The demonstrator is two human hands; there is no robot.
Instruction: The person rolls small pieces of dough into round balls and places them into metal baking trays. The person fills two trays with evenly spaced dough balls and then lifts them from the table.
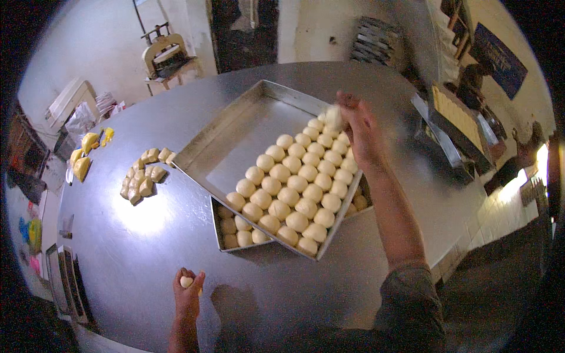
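My right hand (363,132) is over the far right corner of a metal baking tray (247,117), blurred, with a pale dough ball (334,118) at its fingertips. Rows of smooth dough balls (289,196) fill the tray's near and right part; bare metal shows at its far left. Beneath it, turned at an angle, sits a second tray (247,249) that also holds dough balls. My left hand (187,296) is low over the table, left of the trays, its fingers curled around a piece of dough (186,282).
Cut dough pieces (139,181) lie on the steel table (176,238) left of the trays. Larger yellow lumps (82,167) rest near its left edge. More trays (446,137) stand at the right, and a hand-lever press (165,55) is beyond the table.
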